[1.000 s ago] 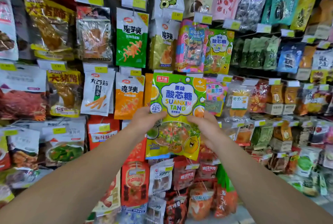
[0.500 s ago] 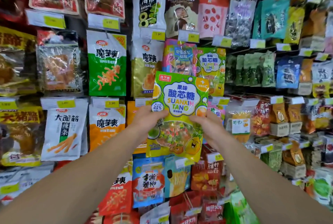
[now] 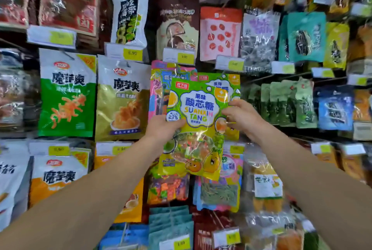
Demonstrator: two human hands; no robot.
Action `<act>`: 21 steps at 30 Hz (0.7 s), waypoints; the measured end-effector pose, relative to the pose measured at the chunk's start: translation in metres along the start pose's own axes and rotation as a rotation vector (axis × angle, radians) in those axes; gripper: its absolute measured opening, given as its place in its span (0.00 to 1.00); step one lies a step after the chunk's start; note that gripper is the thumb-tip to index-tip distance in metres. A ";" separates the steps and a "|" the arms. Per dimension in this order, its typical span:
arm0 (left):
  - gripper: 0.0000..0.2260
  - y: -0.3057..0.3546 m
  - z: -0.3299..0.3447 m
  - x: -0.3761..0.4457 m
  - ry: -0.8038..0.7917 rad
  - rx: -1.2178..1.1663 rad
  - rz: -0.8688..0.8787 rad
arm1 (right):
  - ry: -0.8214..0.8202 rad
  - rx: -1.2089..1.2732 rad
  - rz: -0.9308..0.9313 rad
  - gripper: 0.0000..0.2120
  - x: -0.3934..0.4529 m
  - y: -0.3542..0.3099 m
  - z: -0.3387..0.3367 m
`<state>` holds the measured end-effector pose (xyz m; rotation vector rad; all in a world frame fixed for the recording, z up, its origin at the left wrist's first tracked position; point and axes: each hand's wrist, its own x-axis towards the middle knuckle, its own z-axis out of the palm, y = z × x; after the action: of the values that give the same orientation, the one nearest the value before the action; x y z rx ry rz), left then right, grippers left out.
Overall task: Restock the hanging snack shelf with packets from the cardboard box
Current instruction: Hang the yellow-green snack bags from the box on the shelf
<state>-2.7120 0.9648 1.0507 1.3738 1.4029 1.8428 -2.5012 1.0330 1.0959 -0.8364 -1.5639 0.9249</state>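
Observation:
I hold a green and yellow candy packet [image 3: 196,108] printed "SUANXIN TANG" up against the hanging snack shelf. My left hand [image 3: 162,129] grips its left edge near the middle. My right hand [image 3: 239,115] pinches its right edge, slightly higher. The packet's top overlaps a matching green packet [image 3: 225,83] that hangs on a peg just behind it. A pink and blue packet [image 3: 159,88] hangs to the left of that one. The cardboard box is out of view.
Rows of hanging snack packets fill the wall, with white and yellow price tags [image 3: 178,55] on the peg ends. A gold packet [image 3: 120,98] and a green-white packet [image 3: 66,92] hang at left, dark green packets [image 3: 285,100] at right.
Both hands have lifted the packet higher and to the right, up to the matching green packet on its peg. The camera has tilted upward.

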 end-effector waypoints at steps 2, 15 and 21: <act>0.07 0.003 0.015 0.013 0.022 -0.003 0.011 | 0.032 -0.005 -0.036 0.21 0.029 -0.008 -0.013; 0.07 0.017 0.060 0.057 0.064 0.124 0.043 | 0.080 -0.073 -0.280 0.26 0.093 -0.049 -0.041; 0.08 0.035 0.077 0.066 0.097 0.166 0.072 | 0.165 0.002 -0.322 0.13 0.100 -0.055 -0.057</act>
<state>-2.6632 1.0393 1.1105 1.4492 1.6061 1.8974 -2.4639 1.1042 1.1957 -0.6190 -1.4981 0.6099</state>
